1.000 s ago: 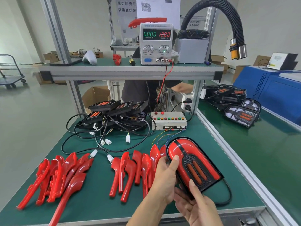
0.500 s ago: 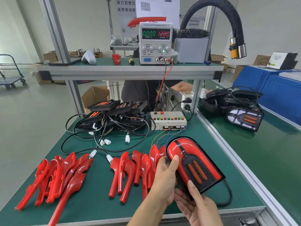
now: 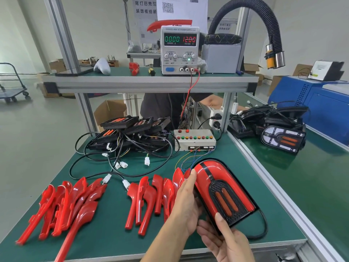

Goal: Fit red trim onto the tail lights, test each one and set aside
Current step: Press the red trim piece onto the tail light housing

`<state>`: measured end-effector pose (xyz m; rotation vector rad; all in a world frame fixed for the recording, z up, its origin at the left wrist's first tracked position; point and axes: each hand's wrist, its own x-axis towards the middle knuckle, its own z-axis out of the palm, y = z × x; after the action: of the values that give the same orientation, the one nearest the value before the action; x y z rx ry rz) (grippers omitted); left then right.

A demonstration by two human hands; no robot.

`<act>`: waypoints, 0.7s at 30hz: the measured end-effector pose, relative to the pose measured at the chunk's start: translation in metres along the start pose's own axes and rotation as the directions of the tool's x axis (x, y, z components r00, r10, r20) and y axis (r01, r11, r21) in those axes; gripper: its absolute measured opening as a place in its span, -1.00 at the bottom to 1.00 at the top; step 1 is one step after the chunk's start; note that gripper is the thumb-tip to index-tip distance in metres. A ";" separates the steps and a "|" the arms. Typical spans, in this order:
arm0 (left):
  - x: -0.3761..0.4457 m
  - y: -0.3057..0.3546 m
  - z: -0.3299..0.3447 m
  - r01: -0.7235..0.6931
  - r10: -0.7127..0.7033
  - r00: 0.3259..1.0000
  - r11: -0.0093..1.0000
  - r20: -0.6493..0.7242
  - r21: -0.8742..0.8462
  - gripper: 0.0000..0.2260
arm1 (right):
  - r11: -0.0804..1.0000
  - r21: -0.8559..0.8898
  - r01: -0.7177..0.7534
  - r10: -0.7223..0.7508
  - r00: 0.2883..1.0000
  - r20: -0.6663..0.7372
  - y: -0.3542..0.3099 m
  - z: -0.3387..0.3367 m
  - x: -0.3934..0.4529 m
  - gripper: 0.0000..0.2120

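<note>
Loose glossy red plastic trim pieces [image 3: 62, 207] are spread along the green mat's [image 3: 105, 241] front edge. The black tail light with red trim fitted [image 3: 222, 195] is gripped near the front-right corner by the left hand [image 3: 186, 207] and right hand [image 3: 224, 242]; its cable is partly hidden beneath.

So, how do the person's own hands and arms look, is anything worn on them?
Both hands are bare: no gloves, rings or watch show on the left hand or the right hand. The left forearm is bare as far as the picture's lower edge, with no sleeve in view. Of the right arm, little past the wrist shows, also uncovered.
</note>
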<state>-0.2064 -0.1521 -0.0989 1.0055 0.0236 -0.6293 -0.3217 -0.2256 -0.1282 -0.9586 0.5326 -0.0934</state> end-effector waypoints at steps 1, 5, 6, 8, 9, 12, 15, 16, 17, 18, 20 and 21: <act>0.001 0.000 0.000 0.012 -0.012 1.000 1.000 -0.003 -0.018 -0.46 | 1.000 -0.002 -0.003 0.003 1.000 0.005 0.000 0.001 -0.001 -0.47; 0.004 0.000 -0.004 0.039 -0.040 0.999 0.998 -0.022 -0.041 -0.48 | 0.999 0.007 -0.032 0.032 0.999 0.025 -0.001 0.003 -0.005 -0.55; 0.005 0.000 -0.006 0.046 -0.047 0.999 0.998 -0.025 -0.030 -0.50 | 0.999 0.017 -0.036 0.035 0.999 0.032 -0.001 0.002 -0.006 -0.59; 0.006 0.000 -0.009 0.053 -0.053 0.998 0.999 -0.037 -0.011 -0.53 | 0.998 0.032 -0.046 0.045 0.998 0.045 -0.001 0.001 -0.008 -0.63; 0.006 0.001 -0.010 0.052 -0.052 0.998 0.999 -0.041 -0.002 -0.54 | 0.998 0.035 -0.054 0.053 0.997 0.050 -0.001 0.001 -0.008 -0.63; 0.005 0.002 -0.010 0.020 -0.019 0.998 1.000 -0.065 0.023 -0.59 | 0.998 0.017 -0.067 0.066 0.996 0.052 -0.001 0.002 -0.005 -0.56; 0.004 0.002 -0.009 -0.035 0.038 0.994 0.999 -0.099 0.027 -0.60 | 0.998 -0.044 -0.041 0.042 0.999 0.030 -0.001 0.004 -0.003 -0.46; 0.003 0.003 -0.008 -0.049 0.052 0.994 0.998 -0.099 0.033 -0.59 | 0.998 -0.062 -0.026 0.028 0.999 0.022 -0.001 0.005 -0.002 -0.45; 0.002 0.003 -0.008 -0.062 0.066 0.993 0.997 -0.094 0.048 -0.59 | 0.997 -0.075 -0.017 0.018 1.000 0.016 0.000 0.005 -0.002 -0.43; 0.002 0.003 -0.007 -0.075 0.080 0.993 0.995 -0.085 0.067 -0.57 | 0.997 -0.082 -0.012 0.013 1.000 0.011 0.000 0.006 -0.002 -0.43; 0.001 0.003 -0.006 -0.098 0.106 0.991 0.990 -0.077 0.102 -0.54 | 0.996 -0.084 -0.011 0.012 1.000 0.006 0.000 0.006 -0.002 -0.41; 0.000 0.004 -0.005 -0.107 0.116 0.990 0.988 -0.079 0.113 -0.53 | 0.996 -0.086 -0.012 0.013 1.000 0.003 0.000 0.006 -0.001 -0.41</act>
<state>-0.2028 -0.1468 -0.0992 1.1302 0.0086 -0.4890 -0.3200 -0.2205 -0.1251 -1.0393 0.5424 -0.0578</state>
